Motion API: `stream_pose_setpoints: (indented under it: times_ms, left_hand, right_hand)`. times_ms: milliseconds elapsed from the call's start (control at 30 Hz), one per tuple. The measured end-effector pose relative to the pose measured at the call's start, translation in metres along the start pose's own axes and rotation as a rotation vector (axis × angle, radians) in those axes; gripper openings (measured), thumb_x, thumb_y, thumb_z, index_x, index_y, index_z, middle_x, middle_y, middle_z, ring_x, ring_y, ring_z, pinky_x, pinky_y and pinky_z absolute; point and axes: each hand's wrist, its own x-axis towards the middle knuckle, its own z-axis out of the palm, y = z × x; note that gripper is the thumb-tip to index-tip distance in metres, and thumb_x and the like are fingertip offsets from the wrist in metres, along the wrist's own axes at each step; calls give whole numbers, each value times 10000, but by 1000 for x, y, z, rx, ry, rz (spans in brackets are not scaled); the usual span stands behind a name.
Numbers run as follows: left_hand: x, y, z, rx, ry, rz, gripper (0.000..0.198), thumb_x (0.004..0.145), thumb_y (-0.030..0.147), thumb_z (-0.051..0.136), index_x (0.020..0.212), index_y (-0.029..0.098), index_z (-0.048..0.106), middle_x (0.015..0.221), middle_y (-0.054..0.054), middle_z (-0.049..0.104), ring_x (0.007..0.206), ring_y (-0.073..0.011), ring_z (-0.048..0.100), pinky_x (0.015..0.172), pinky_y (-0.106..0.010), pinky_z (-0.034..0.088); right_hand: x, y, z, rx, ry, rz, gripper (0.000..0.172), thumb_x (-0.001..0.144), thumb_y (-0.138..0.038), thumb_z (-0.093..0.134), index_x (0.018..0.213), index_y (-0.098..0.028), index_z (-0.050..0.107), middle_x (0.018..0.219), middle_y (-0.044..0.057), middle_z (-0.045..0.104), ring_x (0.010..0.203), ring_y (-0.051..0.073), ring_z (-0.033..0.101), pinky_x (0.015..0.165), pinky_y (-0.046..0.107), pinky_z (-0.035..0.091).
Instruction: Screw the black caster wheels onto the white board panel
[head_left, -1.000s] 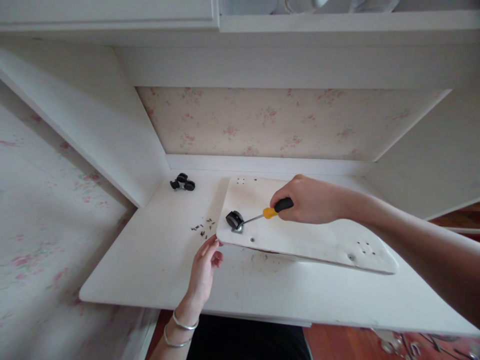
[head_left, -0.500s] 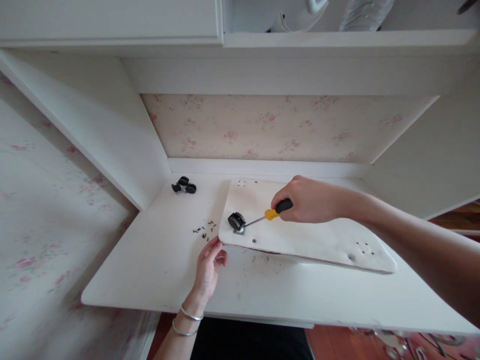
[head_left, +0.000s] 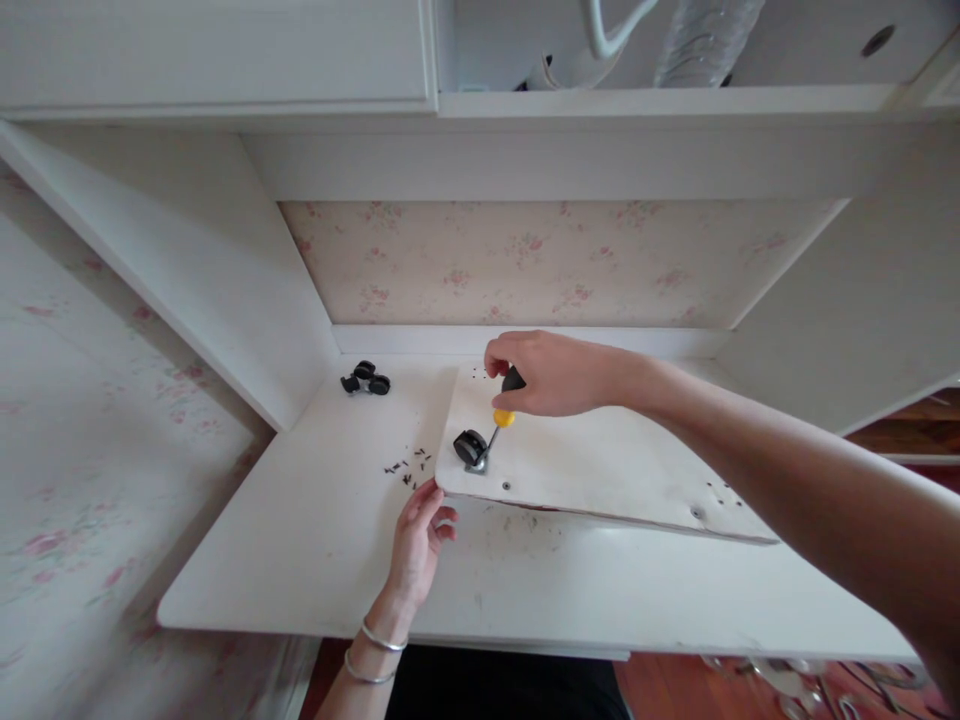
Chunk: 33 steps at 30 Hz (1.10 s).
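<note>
A white board (head_left: 592, 470) lies on the white desk, with a black caster wheel (head_left: 471, 447) on a metal plate near its left end. My right hand (head_left: 547, 372) is wrapped round the dark handle of a yellow and black screwdriver (head_left: 504, 416). The shaft slants down and its tip reaches the caster's plate; the exact contact point is too small to make out. My left hand (head_left: 417, 540) rests its fingertips against the board's front left corner, the other fingers loosely curled and apart. Small dark screws (head_left: 407, 467) lie scattered left of the board.
Three loose casters (head_left: 365, 378) sit together at the desk's back left. A shelf (head_left: 660, 102) with a clear plastic bottle (head_left: 705, 45) overhangs the desk (head_left: 300, 560). Side panels stand left and right. Assorted items lie on the red floor at the lower right.
My right hand has moved left and slightly up, bringing the screwdriver from a low slant to a steeper angle at the caster. My left hand stays at the board's corner.
</note>
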Motion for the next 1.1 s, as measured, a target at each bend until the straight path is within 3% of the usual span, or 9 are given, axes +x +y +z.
stream_pose_setpoints:
  times_ms: [167, 367, 567, 767, 833, 967, 1100]
  left_hand:
    - [-3, 4, 5, 10, -28, -14, 433, 721, 348, 837, 1088, 194, 665, 964, -21, 671, 676, -109, 649, 499, -202, 488]
    - [-3, -1, 7, 15, -58, -7, 419, 739, 328, 827, 1096, 193, 653, 927, -8, 650, 698, -99, 638, 509, -185, 479]
    - [-1, -3, 9, 27, -53, -3, 458, 709, 347, 842, 1094, 190, 649, 933, -13, 650, 699, -105, 638, 517, -193, 480]
    - [-4, -1, 11, 71, -36, 7, 445, 695, 371, 846, 1060, 194, 664, 925, -8, 658, 688, -105, 641, 523, -199, 476]
    - [-4, -1, 12, 78, -33, 13, 428, 702, 367, 841, 1050, 194, 662, 918, -6, 657, 686, -106, 642, 527, -200, 475]
    - [-5, -1, 13, 90, -12, 27, 462, 681, 383, 851, 1057, 193, 662, 904, -8, 659, 673, -111, 646, 534, -205, 475]
    - [-7, -1, 13, 101, 5, 51, 590, 674, 392, 854, 1188, 227, 616, 900, 8, 650, 664, -111, 650, 524, -206, 483]
  right_hand:
    - [-3, 0, 20, 120, 159, -30, 250, 954, -368, 479, 1142, -212, 525, 1208, 105, 583, 942, 216, 597, 822, 354, 446]
    - [-8, 3, 28, 333, 160, -46, 317, 948, -224, 395, 1259, -220, 460, 1374, 111, 489, 1085, 186, 575, 958, 355, 426]
    - [-7, 2, 32, 161, 251, 42, 377, 981, -455, 449, 1262, -220, 537, 1104, 91, 670, 916, 231, 623, 835, 384, 458]
    - [-7, 1, 32, 316, 204, -42, 517, 1000, -306, 362, 1510, -227, 342, 1539, 121, 404, 1253, 209, 539, 1048, 369, 400]
    - [-6, 1, 29, 281, 197, -3, 516, 989, -304, 397, 1495, -205, 386, 1480, 123, 492, 1253, 226, 540, 1047, 378, 401]
    - [-7, -1, 30, 161, 266, 53, 487, 981, -467, 453, 1386, -208, 531, 1250, 123, 656, 1082, 269, 620, 949, 414, 453]
    - [-10, -3, 33, 236, 239, 30, 595, 1011, -416, 353, 1562, -205, 270, 1488, 147, 477, 1234, 256, 549, 1008, 403, 423]
